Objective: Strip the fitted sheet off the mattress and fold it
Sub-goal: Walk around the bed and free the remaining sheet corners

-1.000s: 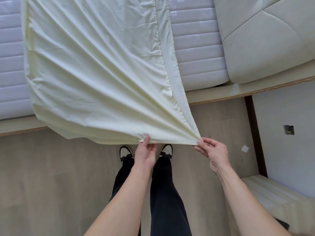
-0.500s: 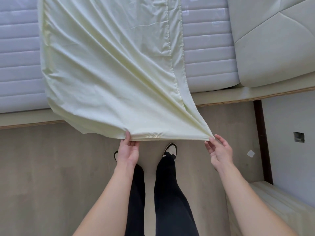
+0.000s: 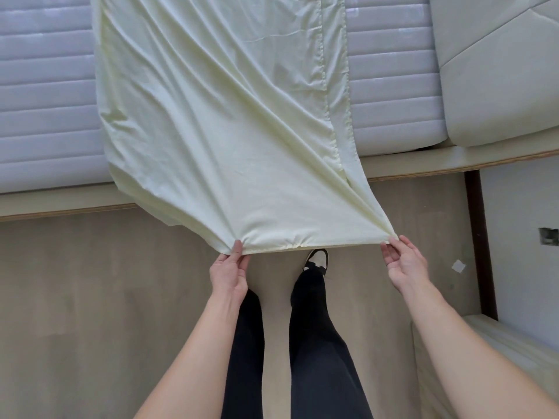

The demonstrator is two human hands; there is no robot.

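**Holding the sheet's near edge taut over the floor**

Stretching from the mattress (image 3: 45,95) down toward the person, the pale yellow fitted sheet (image 3: 223,125) lies with its far part on the bed and its near part lifted clear of the bed frame (image 3: 423,164), hanging in the air above the wooden floor (image 3: 90,282). Its gathered, elasticated hem runs nearly level between the two hands.

The left hand (image 3: 230,273) pinches the hem at its left corner, thumb on top of the cloth and the other fingers curled beneath it. The right hand (image 3: 405,264) grips the right corner, where the fabric bunches into tight folds that fan back toward the bed; its fingers (image 3: 390,255) are curled at the cloth's edge. Both forearms reach forward, well apart, so the hem is pulled straight between them.

A seam strip runs down the right side of the sheet, beside the bare quilted mattress surface. To the right of the mattress sits a cream padded cushion (image 3: 499,86). Below the hem, the person's legs in black trousers (image 3: 317,343) stand on the floor, one black-and-white shoe (image 3: 317,260) showing. A small white scrap (image 3: 459,266) lies on the floor near the wall.
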